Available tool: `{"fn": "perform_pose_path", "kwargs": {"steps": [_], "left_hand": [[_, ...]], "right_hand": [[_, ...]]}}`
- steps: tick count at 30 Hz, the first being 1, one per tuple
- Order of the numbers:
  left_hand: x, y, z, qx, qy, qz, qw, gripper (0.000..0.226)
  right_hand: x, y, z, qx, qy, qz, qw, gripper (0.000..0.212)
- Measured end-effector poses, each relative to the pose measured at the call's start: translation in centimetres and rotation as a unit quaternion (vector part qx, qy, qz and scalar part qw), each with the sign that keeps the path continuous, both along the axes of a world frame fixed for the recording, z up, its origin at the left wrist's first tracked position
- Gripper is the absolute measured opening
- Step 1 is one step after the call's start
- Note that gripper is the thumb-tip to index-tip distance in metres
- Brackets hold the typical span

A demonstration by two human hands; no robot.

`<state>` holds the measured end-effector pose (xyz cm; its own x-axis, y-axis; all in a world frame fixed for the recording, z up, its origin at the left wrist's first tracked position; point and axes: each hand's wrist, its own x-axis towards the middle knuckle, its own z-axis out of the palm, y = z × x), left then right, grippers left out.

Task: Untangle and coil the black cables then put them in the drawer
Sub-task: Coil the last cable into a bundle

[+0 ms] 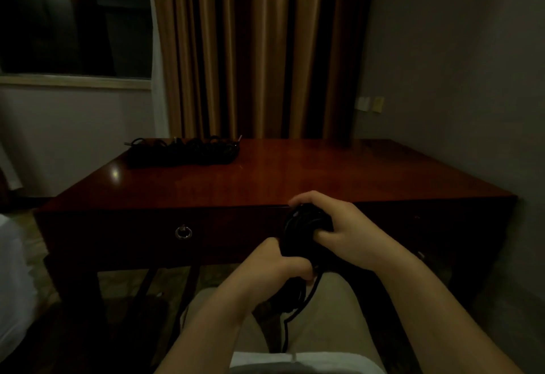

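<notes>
A wide, glossy reddish-brown wooden desk (295,173) filled the middle of the frame, its drawer with a metal ring pull (183,232) apparently closed. A heap of black cables (182,151) waited at its upper left. At lower centre, the left hand (277,264) and right hand (333,226) gripped a black cable bundle (306,226), fingers curled round it, likely keeping the loops together; a loose end (298,308) trailed over the lap.
</notes>
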<state>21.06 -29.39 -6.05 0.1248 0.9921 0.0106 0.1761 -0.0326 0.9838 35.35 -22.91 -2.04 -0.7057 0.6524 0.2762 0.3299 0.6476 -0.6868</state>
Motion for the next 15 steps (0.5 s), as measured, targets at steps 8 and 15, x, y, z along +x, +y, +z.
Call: {"fn": "perform_pose_path", "kwargs": {"steps": [8,15], "left_hand": [[-0.4,-0.6,0.9,-0.008,-0.028,-0.045,0.999,0.005],[0.7,0.2,-0.9,0.058,0.118,0.165,0.977,0.016]], "right_hand": [[-0.6,0.2,-0.5,-0.084,0.106,-0.001,0.991,0.031],[-1.8,-0.4,-1.4,-0.130,0.145,-0.095,0.976,0.021]]}}
